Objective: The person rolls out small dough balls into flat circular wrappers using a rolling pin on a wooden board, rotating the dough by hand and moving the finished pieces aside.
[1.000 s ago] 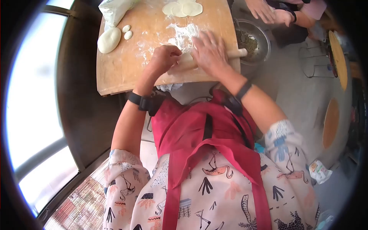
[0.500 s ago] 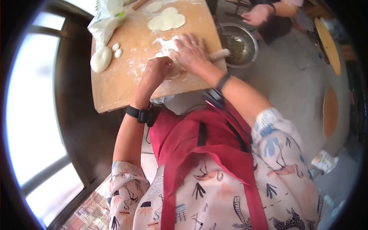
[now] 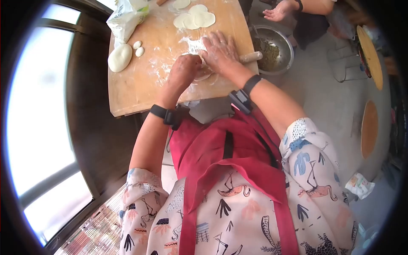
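R hand (image 3: 221,51) lies flat, fingers spread, on rolling pin (image 3: 251,56) over dough disc (image 3: 204,77) on floured board (image 3: 136,85) — L hand (image 3: 185,68) curled at disc's edge, can't tell if pinching.

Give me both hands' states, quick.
Left hand: closed, pinching the dough edge.
Right hand: open, flat on the pin.

- Apron (image 3: 221,144): plain red.
- Blouse (image 3: 242,221): pale pink, printed with flamingos, cacti and black sprigs.
- Board (image 3: 136,85): tan wood, dusted white.
- Dough round (image 3: 205,77): creamy white.
- Rolling pin (image 3: 251,56): pale wood.
- Wristbands (image 3: 159,111): black.
- Bowl (image 3: 285,41): silver, with green filling.
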A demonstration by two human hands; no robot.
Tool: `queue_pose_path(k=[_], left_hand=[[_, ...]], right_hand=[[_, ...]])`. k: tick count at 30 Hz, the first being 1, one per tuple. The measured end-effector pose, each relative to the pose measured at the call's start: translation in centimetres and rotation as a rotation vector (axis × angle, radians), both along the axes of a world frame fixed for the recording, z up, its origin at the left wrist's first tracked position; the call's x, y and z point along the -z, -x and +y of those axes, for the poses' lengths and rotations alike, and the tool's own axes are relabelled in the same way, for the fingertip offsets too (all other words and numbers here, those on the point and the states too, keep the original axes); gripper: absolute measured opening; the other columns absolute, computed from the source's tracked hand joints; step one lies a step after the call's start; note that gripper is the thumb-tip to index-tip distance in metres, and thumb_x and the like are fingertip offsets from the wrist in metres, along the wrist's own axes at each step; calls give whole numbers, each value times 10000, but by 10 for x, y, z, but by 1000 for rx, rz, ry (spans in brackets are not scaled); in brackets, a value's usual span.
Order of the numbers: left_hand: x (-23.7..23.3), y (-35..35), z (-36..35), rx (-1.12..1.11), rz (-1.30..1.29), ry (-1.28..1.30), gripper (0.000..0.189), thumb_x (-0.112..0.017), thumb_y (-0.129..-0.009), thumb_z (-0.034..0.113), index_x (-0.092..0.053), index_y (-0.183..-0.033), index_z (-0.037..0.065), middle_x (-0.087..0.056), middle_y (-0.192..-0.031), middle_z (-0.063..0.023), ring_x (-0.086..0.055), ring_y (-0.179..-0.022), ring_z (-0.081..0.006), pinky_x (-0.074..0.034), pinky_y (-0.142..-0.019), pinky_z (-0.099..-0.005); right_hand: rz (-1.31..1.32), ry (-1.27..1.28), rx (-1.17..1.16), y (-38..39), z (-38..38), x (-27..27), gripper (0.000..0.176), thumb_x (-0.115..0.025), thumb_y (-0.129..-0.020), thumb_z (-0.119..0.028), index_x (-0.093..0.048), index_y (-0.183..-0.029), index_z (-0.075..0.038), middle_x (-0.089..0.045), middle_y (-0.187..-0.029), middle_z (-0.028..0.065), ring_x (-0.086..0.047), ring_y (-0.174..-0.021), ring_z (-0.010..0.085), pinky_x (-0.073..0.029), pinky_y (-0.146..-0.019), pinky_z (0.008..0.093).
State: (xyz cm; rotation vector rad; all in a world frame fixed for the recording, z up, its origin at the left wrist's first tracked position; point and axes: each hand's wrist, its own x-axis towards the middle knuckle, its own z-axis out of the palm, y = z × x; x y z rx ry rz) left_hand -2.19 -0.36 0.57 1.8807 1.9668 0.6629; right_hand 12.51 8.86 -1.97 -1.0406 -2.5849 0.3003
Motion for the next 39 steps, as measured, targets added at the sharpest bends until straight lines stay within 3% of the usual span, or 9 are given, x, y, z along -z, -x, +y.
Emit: queue_pose_path(k=[4, 8, 10, 15, 20, 26, 30, 33, 39], left_hand=[[6, 14, -13, -114, -121, 143, 160, -691, -829, 104, -715, -959, 14, -709, -820, -171, -689, -717, -263, -546, -702, -349], [16, 23, -28, -258, -621, 374, 201, -681, -823, 119, -715, -1002, 36, -716, -844, -160, -691, -728, -258, -545, -704, -346], [6, 11, -22, -46, -52, 87, 232, -669, -835, 127, -707, -1044, 34, -725, -896, -171, -702, -783, -292, -552, -744, -366], [10, 1, -3, 47, 109, 1, 179, -672, -842, 130, -715, -980, 25, -714, -848, -172, -695, -788, -307, -545, -743, -394], [13, 22, -32, -262, -644, 252, 159, -670, -847, 105, -706, -958, -4, -670, -728, -68, -640, -677, -118, -524, -629, -298], [1, -1, -6, 30, 154, 9, 180, -668, -863, 150, -717, -980, 23, -715, -840, -166, -687, -760, -335, -539, -732, -389], [13, 10, -10, -46, -26, 27, 170, -672, -857, 137, -713, -978, 24, -705, -798, -153, -683, -728, -291, -535, -700, -376], [7, 17, -27, -309, -544, 320, 192, -678, -831, 103, -709, -1006, 29, -684, -762, -119, -651, -698, -180, -539, -675, -315], [2, -3, -8, -25, 59, 37, 194, -640, -838, 98, -719, -1005, 39, -714, -850, -179, -696, -810, -325, -535, -752, -419]], right_hand=[[-17, -4, -46, -42, -49, 6, 496, -513, -967, -370, -521, -1374, -86, -424, -1499, 172, -332, -1430, 372, -253, -1121, 630], [-23, -18, -76, -44, -46, 7, 495, -520, -962, -369, -516, -1367, -85, -425, -1495, 177, -332, -1427, 380, -240, -1132, 639], [35, -38, -36, -14, -19, 10, 483, -524, -958, -367, -522, -1348, -83, -431, -1488, 180, -336, -1422, 384, -238, -1135, 639], [19, -33, -31, -16, -19, 7, 477, -523, -960, -361, -519, -1348, -84, -421, -1492, 184, -333, -1423, 379, -245, -1127, 647], [-35, -25, -95, -57, -62, 1, 487, -528, -963, -364, -516, -1369, -96, -437, -1482, 159, -342, -1421, 362, -253, -1119, 646], [-11, -76, 22, 4, 1, 5, 479, -502, -974, -369, -518, -1361, -87, -408, -1505, 161, -310, -1436, 371, -249, -1143, 613], [-27, 26, -32, -41, -54, 2, 483, -503, -973, -370, -522, -1364, -87, -392, -1521, 169, -320, -1435, 372, -241, -1137, 632], [-60, 9, -62, -52, -58, 3, 485, -503, -972, -369, -524, -1365, -86, -382, -1530, 174, -331, -1431, 373, -239, -1133, 642], [30, -54, 11, 4, -2, 10, 480, -491, -972, -339, -510, -1373, -77, -429, -1486, 177, -337, -1416, 389, -229, -1131, 654]])
